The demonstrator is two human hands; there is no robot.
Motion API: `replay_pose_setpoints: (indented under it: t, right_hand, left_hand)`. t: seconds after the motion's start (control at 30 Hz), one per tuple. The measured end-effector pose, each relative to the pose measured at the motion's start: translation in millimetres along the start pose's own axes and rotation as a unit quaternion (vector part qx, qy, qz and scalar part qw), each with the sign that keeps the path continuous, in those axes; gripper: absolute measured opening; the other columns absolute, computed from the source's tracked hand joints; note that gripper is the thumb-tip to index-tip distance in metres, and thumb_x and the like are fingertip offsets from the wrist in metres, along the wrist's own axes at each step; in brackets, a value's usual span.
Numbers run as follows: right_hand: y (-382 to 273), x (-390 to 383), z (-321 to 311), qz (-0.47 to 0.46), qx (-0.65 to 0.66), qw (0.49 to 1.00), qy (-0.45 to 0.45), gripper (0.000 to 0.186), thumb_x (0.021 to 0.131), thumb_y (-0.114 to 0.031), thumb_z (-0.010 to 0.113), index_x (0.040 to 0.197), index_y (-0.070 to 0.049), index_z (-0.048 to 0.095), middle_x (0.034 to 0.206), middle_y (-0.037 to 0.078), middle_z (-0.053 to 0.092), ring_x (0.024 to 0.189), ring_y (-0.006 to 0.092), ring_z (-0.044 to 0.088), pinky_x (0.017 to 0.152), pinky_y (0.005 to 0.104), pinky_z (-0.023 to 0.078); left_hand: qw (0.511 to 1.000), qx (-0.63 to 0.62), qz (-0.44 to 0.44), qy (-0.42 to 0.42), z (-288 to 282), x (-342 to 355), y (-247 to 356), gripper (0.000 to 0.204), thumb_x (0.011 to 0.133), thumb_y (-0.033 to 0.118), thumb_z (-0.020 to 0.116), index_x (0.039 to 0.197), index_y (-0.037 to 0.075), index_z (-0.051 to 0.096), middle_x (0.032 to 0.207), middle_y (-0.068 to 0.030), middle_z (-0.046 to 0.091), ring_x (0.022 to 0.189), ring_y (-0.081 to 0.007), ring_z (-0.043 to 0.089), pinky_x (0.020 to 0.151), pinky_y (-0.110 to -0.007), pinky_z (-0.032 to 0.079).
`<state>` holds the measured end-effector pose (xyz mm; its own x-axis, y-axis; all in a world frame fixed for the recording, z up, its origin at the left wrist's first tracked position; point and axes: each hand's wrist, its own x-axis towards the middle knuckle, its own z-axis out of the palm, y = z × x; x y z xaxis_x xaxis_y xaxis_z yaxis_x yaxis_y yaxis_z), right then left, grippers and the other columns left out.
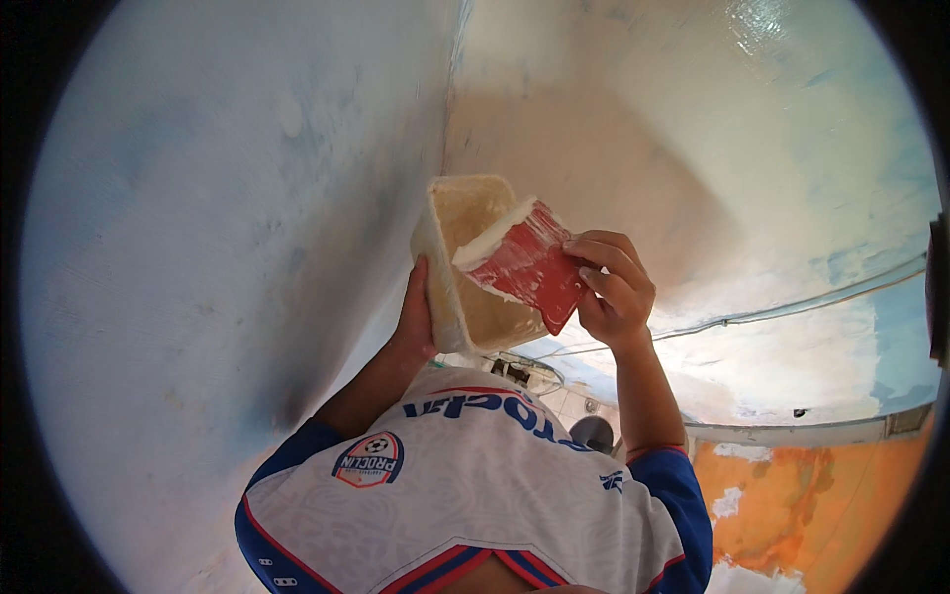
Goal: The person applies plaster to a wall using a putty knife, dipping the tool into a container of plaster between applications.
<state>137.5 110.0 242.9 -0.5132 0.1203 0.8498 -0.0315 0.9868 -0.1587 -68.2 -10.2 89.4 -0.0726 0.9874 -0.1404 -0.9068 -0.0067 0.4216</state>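
My left hand point(416, 317) grips the side of an off-white, crusted plastic tub point(445, 287), which is tilted up in front of my body. My right hand point(616, 287) holds a wide red putty spreader point(534, 267) over the tub's opening. Pale paste lies in a thick band along the spreader's upper left edge and is smeared over its face. The fingertips of my left hand behind the tub are hidden.
Two plastered walls point(198, 218) meet in a corner ahead of me. A thin cable point(792, 302) runs across the right-hand wall. Orange paint with white patches point(792, 495) shows at the lower right. Part of a tiled floor point(569, 401) shows below.
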Motion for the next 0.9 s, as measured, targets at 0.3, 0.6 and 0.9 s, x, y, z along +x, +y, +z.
replay_pose_setpoints:
  t: [0.3, 0.6, 0.9]
  right_hand:
    - [4.0, 22.3, -10.7, -0.068, -0.013, 0.997, 0.045, 0.027, 0.078, 0.005, 0.074, 0.091, -0.003, 0.052, 0.1, 0.018, 0.072, 0.088, 0.037, 0.072, 0.073, 0.0419, 0.061]
    - [-20.0, 199.3, -127.3, -0.003, -0.092, 0.992, 0.088, 0.03, 0.095, 0.009, 0.063, 0.124, 0.005, 0.054, 0.097, 0.016, 0.068, 0.08, 0.0155, 0.067, 0.073, 0.0286, 0.057]
    - [-40.1, 433.3, -239.2, -0.051, -0.144, 0.981, 0.118, 0.031, 0.1, -0.011, 0.062, 0.128, 0.002, 0.065, 0.094, 0.012, 0.073, 0.076, 0.0151, 0.068, 0.07, 0.0284, 0.057]
  left_hand:
    - [0.999, -0.02, -0.019, -0.023, 4.4, 7.1, 3.9, 0.076, 0.103, 0.066, 0.031, 0.157, 0.012, 0.036, 0.152, -0.015, 0.049, 0.138, -0.0326, 0.051, 0.114, -0.05, 0.044]
    - [0.997, -0.025, 0.0, -0.071, -1.9, 0.7, 13.9, 0.072, 0.103, 0.064, 0.033, 0.157, 0.015, 0.036, 0.152, -0.0136, 0.049, 0.137, -0.035, 0.05, 0.113, -0.056, 0.042]
    - [0.997, 0.023, 0.061, -0.035, 3.3, 6.5, -0.5, 0.072, 0.104, 0.065, 0.03, 0.157, 0.016, 0.036, 0.149, -0.0121, 0.051, 0.134, -0.0331, 0.052, 0.113, -0.052, 0.043]
